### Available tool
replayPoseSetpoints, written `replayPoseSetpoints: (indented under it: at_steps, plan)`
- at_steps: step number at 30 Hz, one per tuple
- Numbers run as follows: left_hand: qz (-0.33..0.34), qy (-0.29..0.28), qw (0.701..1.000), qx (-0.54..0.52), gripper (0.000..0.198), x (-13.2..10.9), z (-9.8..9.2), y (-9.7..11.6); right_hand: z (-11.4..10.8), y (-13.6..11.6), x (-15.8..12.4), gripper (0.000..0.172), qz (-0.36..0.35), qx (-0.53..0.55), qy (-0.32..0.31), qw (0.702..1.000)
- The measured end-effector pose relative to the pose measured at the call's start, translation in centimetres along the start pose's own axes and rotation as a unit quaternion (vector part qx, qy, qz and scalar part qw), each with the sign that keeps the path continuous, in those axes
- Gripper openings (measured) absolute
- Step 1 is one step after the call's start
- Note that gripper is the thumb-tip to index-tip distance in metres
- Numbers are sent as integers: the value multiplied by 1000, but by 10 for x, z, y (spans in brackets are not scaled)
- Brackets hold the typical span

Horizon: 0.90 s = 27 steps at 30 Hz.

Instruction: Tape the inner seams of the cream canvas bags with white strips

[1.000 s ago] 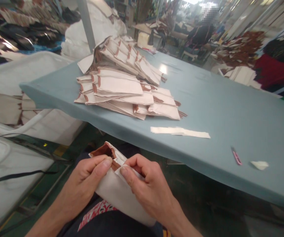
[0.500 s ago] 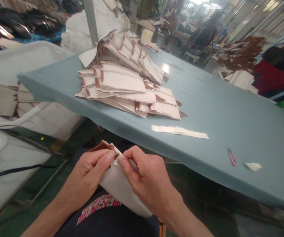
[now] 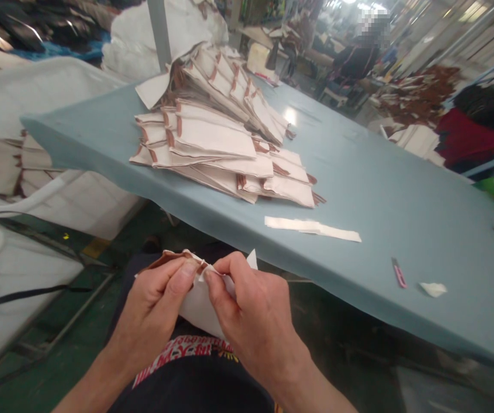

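Over my lap I hold a white fabric piece [image 3: 199, 310] with a brown lining or edge showing at its top left. My left hand [image 3: 161, 301] is closed, thumb and fingers pinching its upper edge. Close beside it, my right hand [image 3: 251, 304] pinches the same edge, fingertips almost touching the left ones. The lower part of the piece hangs between my hands, partly hidden by the right one. A small white tip sticks up behind my right hand.
On the blue-covered table [image 3: 359, 189] lie a stack of white, brown-edged fabric pieces [image 3: 216, 137], a white strip [image 3: 311, 228], a pink-handled cutter [image 3: 399, 273] and a white scrap [image 3: 433, 288]. White bins [image 3: 58, 86] stand left. A person [image 3: 354, 60] sits farther back.
Both hands keep their pinch on the fabric piece. Its lower part has swung up and is now more covered by my right hand; a white tip has appeared behind it.
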State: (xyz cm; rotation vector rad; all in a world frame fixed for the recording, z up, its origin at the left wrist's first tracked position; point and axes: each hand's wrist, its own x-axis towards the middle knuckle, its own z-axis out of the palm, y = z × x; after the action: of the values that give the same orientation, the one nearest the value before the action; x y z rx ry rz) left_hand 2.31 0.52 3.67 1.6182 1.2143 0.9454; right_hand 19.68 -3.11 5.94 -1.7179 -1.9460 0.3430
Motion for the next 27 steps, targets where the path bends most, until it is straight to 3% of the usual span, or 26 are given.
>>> replayPoseSetpoints:
  at_steps: [7,14,21,27]
  plan:
    - [-44,-23,998,-30,36,1,3,-6,8,-2,0,19,35,19,-29,999]
    - [-14,20,1000,3,31,6,11,-1,13,0,-2,19,59,33,-30,997]
    - [10,38,999,36,30,-4,18,-19,9,7,-8,22,107,111,-30,988]
    - [-23,31,998,39,31,-4,20,-26,17,13,-6,22,180,193,-46,963]
